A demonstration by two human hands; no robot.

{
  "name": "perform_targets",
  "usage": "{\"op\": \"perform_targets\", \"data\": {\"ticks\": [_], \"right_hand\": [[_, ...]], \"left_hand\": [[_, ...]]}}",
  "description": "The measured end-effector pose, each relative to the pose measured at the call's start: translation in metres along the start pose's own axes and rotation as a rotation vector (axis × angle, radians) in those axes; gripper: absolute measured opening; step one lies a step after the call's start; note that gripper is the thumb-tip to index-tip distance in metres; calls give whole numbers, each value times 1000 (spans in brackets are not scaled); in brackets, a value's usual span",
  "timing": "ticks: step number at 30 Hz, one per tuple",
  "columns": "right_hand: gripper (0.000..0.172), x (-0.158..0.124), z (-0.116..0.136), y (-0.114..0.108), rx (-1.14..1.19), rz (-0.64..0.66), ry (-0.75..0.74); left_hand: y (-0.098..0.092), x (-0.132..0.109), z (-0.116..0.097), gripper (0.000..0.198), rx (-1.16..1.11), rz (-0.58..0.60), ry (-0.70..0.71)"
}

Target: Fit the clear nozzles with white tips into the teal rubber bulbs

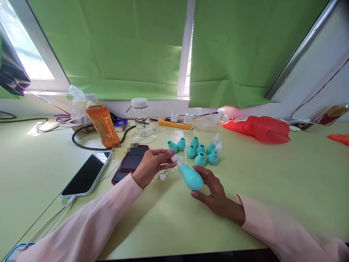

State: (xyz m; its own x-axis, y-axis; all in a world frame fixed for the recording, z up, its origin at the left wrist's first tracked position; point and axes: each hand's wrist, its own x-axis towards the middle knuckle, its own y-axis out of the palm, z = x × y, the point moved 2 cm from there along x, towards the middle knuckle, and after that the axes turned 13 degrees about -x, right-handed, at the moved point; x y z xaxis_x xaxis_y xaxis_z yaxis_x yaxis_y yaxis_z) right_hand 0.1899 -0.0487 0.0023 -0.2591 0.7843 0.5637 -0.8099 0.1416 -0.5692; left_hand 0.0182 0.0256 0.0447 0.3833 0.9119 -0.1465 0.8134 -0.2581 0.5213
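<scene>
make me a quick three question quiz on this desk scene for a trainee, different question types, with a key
1. Which hand is at the rounded end of the held teal bulb?
2. True or false: the clear jar has its white lid on.
3. How many of the other teal bulbs carry white tips? a) none b) two c) five

Key: 1. The right hand. 2. True. 3. b.
</scene>
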Motion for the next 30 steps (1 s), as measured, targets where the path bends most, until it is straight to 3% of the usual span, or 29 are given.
{"op": "perform_targets", "data": {"ticks": [7, 11, 14, 17, 19, 21, 25, 30], "right_hand": [[47, -9, 1, -1, -240, -17, -64], [44, -6, 2, 0, -229, -16, -28], [46, 2, -2, 2, -86, -45, 44], [56, 8, -8, 4, 61, -65, 113], [54, 8, -11, 6, 86, -31, 148], [46, 7, -12, 7, 73, 10, 172], [35, 6, -12, 8, 47, 49, 178], [28, 7, -13, 9, 0, 66, 145]], "left_hand": [[-3, 0, 5, 18, 19, 45, -44], [0, -3, 7, 18, 46, 49, 8], [7, -11, -13, 18, 135, -22, 253], [8, -18, -49, 20, 326, -222, 731], [1, -14, -69, 20, 473, -321, 983], [-13, 1, -80, 21, 665, -386, 1079], [-50, 42, -79, 25, 933, -444, 980], [-72, 65, -67, 29, 991, -348, 806]]}}
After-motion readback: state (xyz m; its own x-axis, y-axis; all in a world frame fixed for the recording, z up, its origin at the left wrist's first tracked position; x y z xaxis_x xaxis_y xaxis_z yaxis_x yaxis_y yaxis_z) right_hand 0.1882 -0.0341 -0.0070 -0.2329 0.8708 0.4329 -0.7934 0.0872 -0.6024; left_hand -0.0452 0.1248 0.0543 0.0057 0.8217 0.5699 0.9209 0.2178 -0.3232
